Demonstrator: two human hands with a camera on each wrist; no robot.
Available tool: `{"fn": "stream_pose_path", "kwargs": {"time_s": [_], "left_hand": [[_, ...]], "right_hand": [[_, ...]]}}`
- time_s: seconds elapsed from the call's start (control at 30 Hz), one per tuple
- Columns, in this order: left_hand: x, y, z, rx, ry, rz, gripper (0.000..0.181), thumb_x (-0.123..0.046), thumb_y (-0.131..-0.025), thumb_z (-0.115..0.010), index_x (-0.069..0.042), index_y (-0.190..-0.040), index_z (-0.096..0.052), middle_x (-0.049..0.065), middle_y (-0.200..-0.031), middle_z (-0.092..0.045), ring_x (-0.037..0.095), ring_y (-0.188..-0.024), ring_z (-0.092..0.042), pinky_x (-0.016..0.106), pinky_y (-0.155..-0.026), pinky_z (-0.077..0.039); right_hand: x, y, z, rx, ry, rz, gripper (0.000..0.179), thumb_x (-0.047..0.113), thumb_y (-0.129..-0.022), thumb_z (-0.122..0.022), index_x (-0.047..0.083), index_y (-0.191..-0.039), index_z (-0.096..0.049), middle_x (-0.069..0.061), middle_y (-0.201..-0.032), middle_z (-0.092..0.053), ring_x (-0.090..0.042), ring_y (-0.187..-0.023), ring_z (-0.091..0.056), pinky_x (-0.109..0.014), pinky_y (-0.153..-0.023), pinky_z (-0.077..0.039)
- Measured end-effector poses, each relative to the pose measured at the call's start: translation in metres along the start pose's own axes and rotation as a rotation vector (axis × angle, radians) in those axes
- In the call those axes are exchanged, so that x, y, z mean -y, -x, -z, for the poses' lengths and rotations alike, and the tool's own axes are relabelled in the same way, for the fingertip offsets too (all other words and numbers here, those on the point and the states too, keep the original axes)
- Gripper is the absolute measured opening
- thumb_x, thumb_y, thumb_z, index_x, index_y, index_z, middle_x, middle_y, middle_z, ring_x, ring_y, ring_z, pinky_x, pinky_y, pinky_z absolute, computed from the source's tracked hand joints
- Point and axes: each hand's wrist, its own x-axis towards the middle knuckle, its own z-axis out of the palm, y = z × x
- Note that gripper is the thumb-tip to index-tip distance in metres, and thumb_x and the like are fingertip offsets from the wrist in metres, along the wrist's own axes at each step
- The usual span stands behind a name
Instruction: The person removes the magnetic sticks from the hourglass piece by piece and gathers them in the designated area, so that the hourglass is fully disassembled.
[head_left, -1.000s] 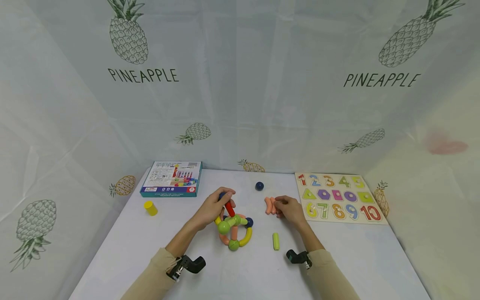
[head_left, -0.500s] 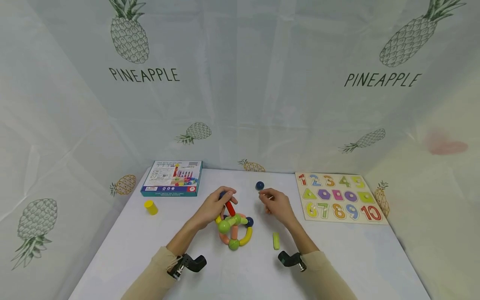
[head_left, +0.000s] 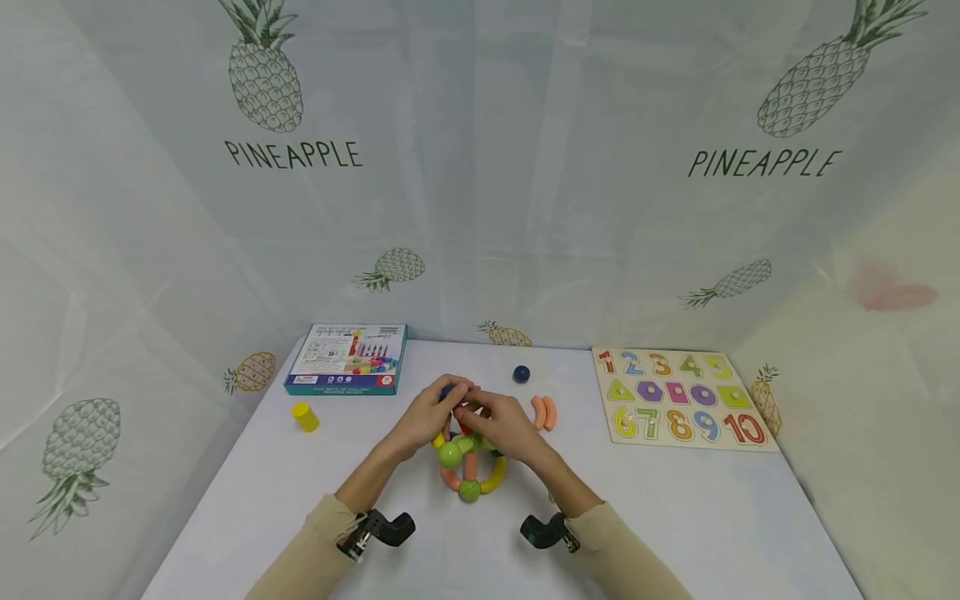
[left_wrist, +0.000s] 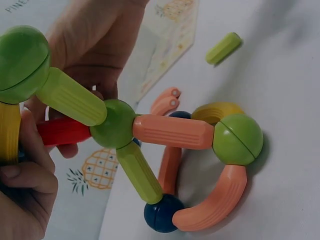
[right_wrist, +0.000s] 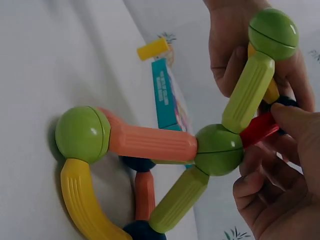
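Note:
A ball-and-stick construction stands on the table, with a green ball (right_wrist: 219, 150) at its upper joint and salmon, lime and yellow sticks below. From this joint a red stick (left_wrist: 62, 131) runs to a dark blue ball (head_left: 447, 391). My left hand (head_left: 423, 418) holds that blue ball in its fingers, with a yellow stick (right_wrist: 271, 91) beside it. My right hand (head_left: 506, 427) pinches the red stick between thumb and fingers, partly covering it. Another green ball (left_wrist: 22, 64) sits on a lime stick (left_wrist: 71, 97) at the top.
Right of the hands lie two curved salmon sticks (head_left: 551, 413). A loose blue ball (head_left: 521, 374) is farther back. A short lime stick (left_wrist: 224, 48) lies behind my right forearm. A yellow cylinder (head_left: 304, 417) and toy box (head_left: 341, 389) stand left; a number board (head_left: 693, 446) lies right.
My right hand has left the curved salmon sticks, moved left past the loose blue ball and taken hold of the red stick. My left hand has stayed in place.

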Motion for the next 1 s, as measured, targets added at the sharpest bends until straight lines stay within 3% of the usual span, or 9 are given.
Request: {"fn": "stream_pose_path", "kwargs": {"time_s": [0.1, 0.3, 0.43, 0.67, 0.83, 1.0], "left_hand": [[0.001, 0.0, 0.001, -0.009, -0.018, 0.011, 0.047, -0.056, -0.103, -0.046, -0.022, -0.132, -0.058, 0.007, -0.081, -0.057, 0.015, -0.051, -0.048, 0.023, -0.047, -0.04], [0.003, 0.002, 0.001, -0.024, -0.048, -0.002, 0.045, -0.056, -0.101, -0.05, -0.025, -0.134, -0.056, 0.01, -0.106, -0.063, 0.015, -0.051, -0.048, 0.024, -0.049, -0.043], [0.003, 0.004, 0.0, -0.025, -0.058, -0.024, 0.048, -0.053, -0.101, -0.052, -0.021, -0.138, -0.054, 0.01, -0.115, -0.063, 0.014, -0.05, -0.048, 0.024, -0.049, -0.043], [0.004, 0.002, -0.001, -0.031, -0.072, -0.045, 0.05, -0.052, -0.102, -0.051, -0.017, -0.138, -0.055, 0.009, -0.122, -0.064, 0.014, -0.055, -0.048, 0.024, -0.052, -0.044], [0.004, 0.001, -0.002, -0.028, -0.065, -0.034, 0.048, -0.053, -0.101, -0.052, -0.021, -0.136, -0.057, 0.01, -0.119, -0.064, 0.014, -0.053, -0.049, 0.024, -0.051, -0.044], [0.004, 0.001, -0.002, -0.033, -0.062, -0.024, 0.052, -0.054, -0.1, -0.053, -0.017, -0.138, -0.055, 0.01, -0.116, -0.063, 0.014, -0.048, -0.047, 0.023, -0.047, -0.042]], "right_hand": [[0.001, -0.001, -0.002, -0.014, 0.01, -0.01, 0.029, 0.031, -0.101, -0.062, 0.016, -0.125, -0.07, 0.009, -0.09, -0.07, -0.012, -0.077, -0.061, -0.024, -0.063, -0.051], [0.0, -0.001, -0.005, -0.042, -0.016, -0.022, 0.025, 0.028, -0.1, -0.062, 0.014, -0.118, -0.072, 0.007, -0.089, -0.069, -0.01, -0.073, -0.058, -0.023, -0.059, -0.049], [-0.001, 0.0, -0.008, -0.071, -0.048, -0.03, 0.024, 0.027, -0.099, -0.062, 0.015, -0.117, -0.071, 0.006, -0.092, -0.068, -0.01, -0.07, -0.058, -0.022, -0.056, -0.048], [-0.001, 0.002, -0.005, -0.095, -0.092, -0.05, 0.024, 0.027, -0.1, -0.062, 0.015, -0.119, -0.07, 0.004, -0.094, -0.068, -0.011, -0.073, -0.059, -0.023, -0.058, -0.049], [-0.007, 0.004, -0.003, -0.062, -0.078, -0.037, 0.027, 0.028, -0.098, -0.066, 0.014, -0.122, -0.067, 0.002, -0.094, -0.069, -0.01, -0.073, -0.059, -0.022, -0.058, -0.049], [-0.013, 0.005, -0.002, -0.018, -0.084, -0.003, 0.035, 0.031, -0.098, -0.067, 0.017, -0.13, -0.062, 0.0, -0.1, -0.069, -0.01, -0.072, -0.06, -0.023, -0.059, -0.05]]}}
